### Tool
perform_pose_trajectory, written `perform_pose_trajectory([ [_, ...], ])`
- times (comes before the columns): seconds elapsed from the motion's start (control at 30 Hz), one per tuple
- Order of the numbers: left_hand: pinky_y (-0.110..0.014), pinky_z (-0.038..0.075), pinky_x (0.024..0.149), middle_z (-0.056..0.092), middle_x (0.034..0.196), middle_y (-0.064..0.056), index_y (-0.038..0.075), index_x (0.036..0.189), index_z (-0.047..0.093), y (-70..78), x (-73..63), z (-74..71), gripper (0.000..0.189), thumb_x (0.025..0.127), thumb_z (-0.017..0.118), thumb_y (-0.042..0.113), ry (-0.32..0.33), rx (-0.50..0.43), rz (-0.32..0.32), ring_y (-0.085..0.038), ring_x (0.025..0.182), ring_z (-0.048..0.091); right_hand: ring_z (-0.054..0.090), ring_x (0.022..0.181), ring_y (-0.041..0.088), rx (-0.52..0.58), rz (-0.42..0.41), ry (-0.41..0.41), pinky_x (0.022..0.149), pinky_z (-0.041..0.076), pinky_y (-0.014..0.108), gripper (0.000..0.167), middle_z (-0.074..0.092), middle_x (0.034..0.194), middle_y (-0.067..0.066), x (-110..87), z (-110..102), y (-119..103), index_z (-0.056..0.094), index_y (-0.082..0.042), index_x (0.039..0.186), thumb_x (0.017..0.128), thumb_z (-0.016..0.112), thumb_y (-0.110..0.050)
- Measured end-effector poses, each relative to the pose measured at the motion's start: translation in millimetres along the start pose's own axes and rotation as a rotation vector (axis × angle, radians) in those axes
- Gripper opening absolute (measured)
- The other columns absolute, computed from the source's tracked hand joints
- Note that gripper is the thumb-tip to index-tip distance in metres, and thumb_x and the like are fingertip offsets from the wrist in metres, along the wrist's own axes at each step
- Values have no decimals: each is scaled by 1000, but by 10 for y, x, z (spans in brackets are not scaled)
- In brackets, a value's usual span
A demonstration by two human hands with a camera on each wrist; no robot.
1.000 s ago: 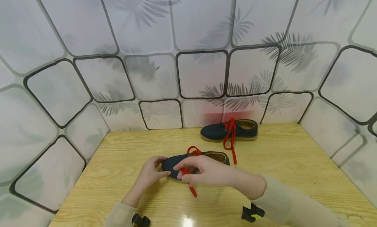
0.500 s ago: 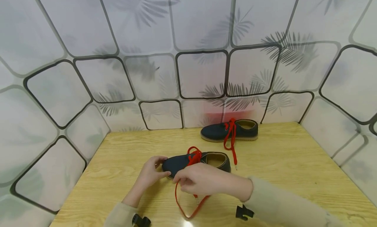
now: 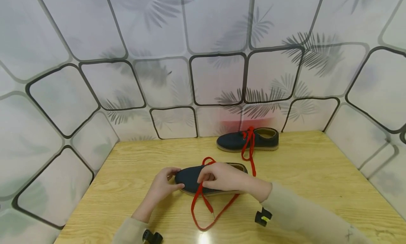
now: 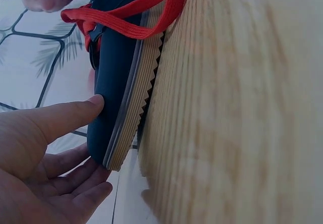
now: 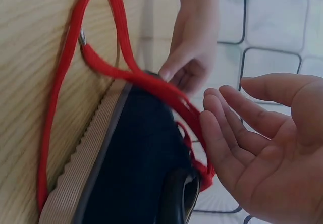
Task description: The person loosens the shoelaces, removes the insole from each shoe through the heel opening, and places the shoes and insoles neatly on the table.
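Note:
A navy shoe (image 3: 190, 178) with a ribbed tan sole stands on the wooden table, toe pointing left. My left hand (image 3: 163, 185) holds its toe, with the thumb on the near side and the fingers round the front. Over the shoe's laced part is my right hand (image 3: 223, 177). In the right wrist view its loosely bent fingers (image 5: 214, 135) lie right against the red shoelace (image 5: 164, 90), the thumb apart from them. From the shoe the lace drops to the table in a wide loop; one metal-tipped end (image 5: 82, 36) shows inside it.
A second navy shoe (image 3: 231, 142) with tied red laces (image 3: 250, 142) stands farther back, near the patterned curtain (image 3: 171, 82). Curtain also lines both sides of the wooden table (image 3: 301, 173).
My right hand first held the lace, lowered it toward the table's near side, then let go and moved up over the shoe. The lace now hangs in a loop. My left hand stayed put.

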State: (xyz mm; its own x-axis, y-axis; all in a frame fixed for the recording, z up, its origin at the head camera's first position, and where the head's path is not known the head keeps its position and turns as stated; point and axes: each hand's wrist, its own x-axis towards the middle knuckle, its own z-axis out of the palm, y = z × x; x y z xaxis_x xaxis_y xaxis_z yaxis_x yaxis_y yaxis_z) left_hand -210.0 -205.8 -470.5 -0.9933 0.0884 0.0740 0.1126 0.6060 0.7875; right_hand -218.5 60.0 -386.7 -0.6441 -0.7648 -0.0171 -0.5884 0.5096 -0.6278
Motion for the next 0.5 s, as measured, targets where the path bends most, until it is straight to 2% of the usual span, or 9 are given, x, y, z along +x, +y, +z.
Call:
perform_pose_trajectory([
  [0.13, -52, 56, 113, 68, 134, -22, -4, 132, 69, -11, 2, 12, 53, 84, 89, 0, -1, 8, -12, -43, 129, 63, 68, 85, 4, 67, 26, 31, 77, 58, 16, 11, 77, 98, 1, 37, -61, 129, 78, -8, 110, 102, 71, -10],
  [0.37, -52, 56, 113, 68, 134, -21, -4, 132, 69, -17, 9, 17, 53, 83, 89, -1, 4, 13, -3, -42, 128, 64, 71, 83, 11, 266, 80, 83, 73, 60, 19, 12, 78, 99, 10, 80, -129, 318, 76, -2, 112, 103, 68, -5],
  [0.5, -52, 56, 113, 68, 134, -21, -3, 132, 69, -13, 4, 17, 53, 83, 89, -1, 4, 6, -5, -42, 127, 64, 71, 81, 12, 277, 67, 139, 72, 61, 21, 14, 78, 99, 14, 91, -171, 383, 76, 1, 113, 102, 69, -4],
])
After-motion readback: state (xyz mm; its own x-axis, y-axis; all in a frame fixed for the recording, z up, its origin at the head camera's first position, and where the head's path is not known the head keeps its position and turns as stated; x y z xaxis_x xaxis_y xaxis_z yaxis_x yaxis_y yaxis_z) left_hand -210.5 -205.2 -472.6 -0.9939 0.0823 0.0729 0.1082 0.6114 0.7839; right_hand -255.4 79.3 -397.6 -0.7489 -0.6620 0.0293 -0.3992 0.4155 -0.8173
